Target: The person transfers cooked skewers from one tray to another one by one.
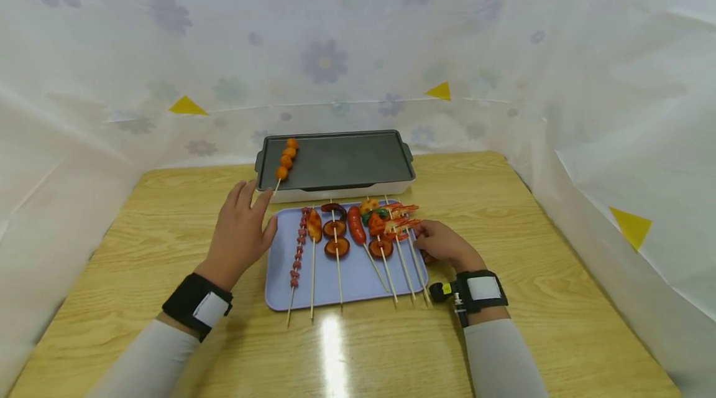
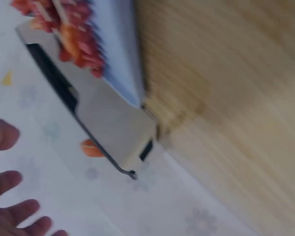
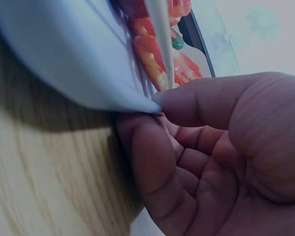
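Note:
My right hand [image 1: 444, 242] pinches the right rim of a lilac tray [image 1: 358, 280]; the right wrist view has the thumb on top and the index finger [image 3: 157, 162] beneath. Several food skewers lie across that tray: small red pieces [image 1: 299, 249], mushroom slices [image 1: 335, 247], a red sausage [image 1: 356, 225] and shrimp [image 1: 397, 227] among them. My left hand [image 1: 240, 224] is raised by the tray's left side, holding nothing, its fingers spread in the left wrist view. Close to its fingertips is the stick of an orange-ball skewer [image 1: 286, 161], which lies on a dark griddle [image 1: 349, 158].
The griddle stands right behind the tray on a wooden table [image 1: 184, 211]. A pale flowered sheet [image 1: 335, 31] with yellow triangles hangs behind and along both sides. Several skewer sticks stick out over the tray's front rim.

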